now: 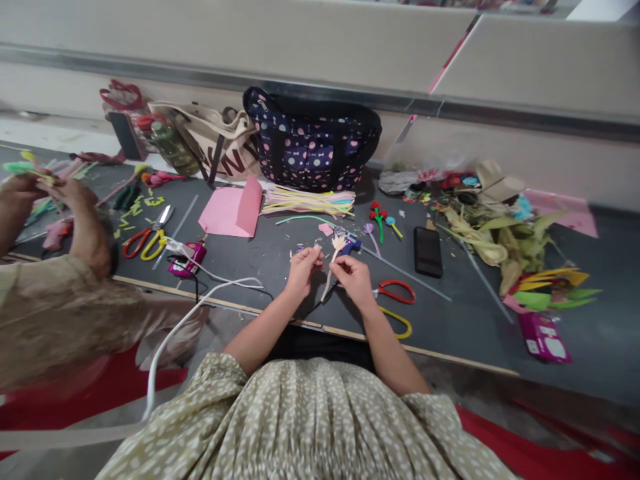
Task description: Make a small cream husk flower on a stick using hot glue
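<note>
We've got the little stemmed craft flower [334, 257] pinched just above the tabletop [280, 247]: right hand [356, 279] clamped on the stem, left hand [303, 265] with fingertips together by the head. Probably best to steady the stem and work small, clear of the scissors [395, 303].

A phone [428, 251] is lying right of both hands; scissors [395, 291] are lying just beside the right hand [356, 280].
</note>
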Demonstrator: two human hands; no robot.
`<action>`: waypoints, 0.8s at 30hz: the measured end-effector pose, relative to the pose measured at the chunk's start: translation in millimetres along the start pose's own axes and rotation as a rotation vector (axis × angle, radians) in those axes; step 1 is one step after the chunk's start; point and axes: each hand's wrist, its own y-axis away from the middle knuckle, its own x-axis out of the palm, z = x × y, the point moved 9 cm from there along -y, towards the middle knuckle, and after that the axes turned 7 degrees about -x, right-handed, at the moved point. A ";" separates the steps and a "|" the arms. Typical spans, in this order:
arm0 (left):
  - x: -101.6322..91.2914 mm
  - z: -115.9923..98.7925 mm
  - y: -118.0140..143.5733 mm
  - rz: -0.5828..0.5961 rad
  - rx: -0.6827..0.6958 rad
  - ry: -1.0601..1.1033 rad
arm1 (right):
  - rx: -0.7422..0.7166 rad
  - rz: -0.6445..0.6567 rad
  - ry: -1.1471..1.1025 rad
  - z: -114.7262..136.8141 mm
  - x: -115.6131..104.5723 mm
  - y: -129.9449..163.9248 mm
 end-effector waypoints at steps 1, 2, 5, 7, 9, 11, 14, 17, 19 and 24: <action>2.1 -5.1 1.5 0.019 0.043 -0.040 | -0.008 0.009 0.004 1.1 0.8 0.3; 5.2 -10.3 3.5 0.043 0.088 -0.086 | -0.018 0.019 0.009 1.8 1.8 0.8; 14.7 -23.4 10.1 0.105 0.196 -0.184 | -0.054 0.053 0.032 2.5 5.7 2.5; 19.0 -29.1 13.6 0.134 0.228 -0.212 | -0.081 0.072 0.043 2.1 8.0 3.8; 23.4 -33.2 16.9 0.177 0.248 -0.238 | -0.106 0.075 0.040 1.5 8.8 4.8; 26.6 -36.3 20.1 0.212 0.271 -0.271 | -0.125 0.062 0.028 0.7 8.0 5.2; 25.5 -38.3 22.2 0.211 0.304 -0.306 | -0.131 0.054 0.021 -0.9 7.3 5.2; 23.7 -37.4 22.0 0.210 0.327 -0.316 | -0.135 0.063 0.000 -0.2 8.7 4.8; 23.5 -36.6 21.9 0.215 0.339 -0.315 | -0.148 0.059 -0.019 2.3 8.9 4.7; 21.2 -36.7 21.5 0.197 0.331 -0.323 | -0.146 0.057 0.021 6.5 8.0 6.1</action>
